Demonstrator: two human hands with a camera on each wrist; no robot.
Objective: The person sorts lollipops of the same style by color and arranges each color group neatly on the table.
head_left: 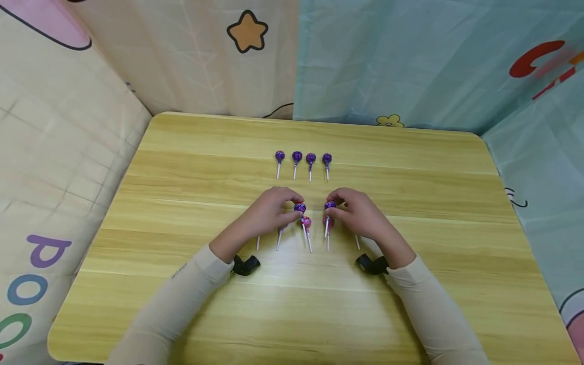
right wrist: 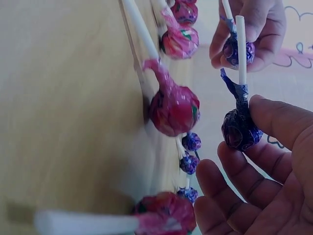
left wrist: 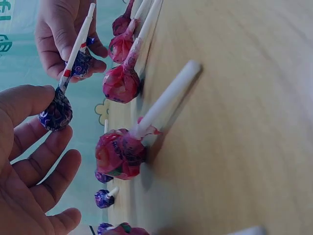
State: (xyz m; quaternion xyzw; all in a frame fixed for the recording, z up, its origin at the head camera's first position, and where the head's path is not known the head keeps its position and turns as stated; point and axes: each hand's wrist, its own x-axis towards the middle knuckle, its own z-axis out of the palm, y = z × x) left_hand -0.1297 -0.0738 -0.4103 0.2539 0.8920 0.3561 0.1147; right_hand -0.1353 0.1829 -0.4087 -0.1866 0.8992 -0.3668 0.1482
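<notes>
My left hand (head_left: 272, 211) pinches a purple-wrapped lollipop (left wrist: 56, 113) by its ball, between thumb and fingers, with the white stick pointing toward me. Facing it, my right hand (head_left: 355, 210) holds another purple lollipop (right wrist: 240, 129) the same way. Both are lifted off the table, a small gap apart. Beneath the hands lies a row of pink-wrapped lollipops, among them one pink lollipop (head_left: 307, 222) near the left fingers and a second pink lollipop (right wrist: 174, 110) under the right hand. Some of that row's balls are hidden by my hands in the head view.
Farther back on the wooden table (head_left: 191, 167) several purple lollipops stand in a row, including the leftmost purple lollipop (head_left: 280, 155) and the rightmost purple lollipop (head_left: 327, 158). Printed curtains (head_left: 388, 61) surround the table's back and sides. Black wrist camera mounts (head_left: 247, 265) hang under the sleeves.
</notes>
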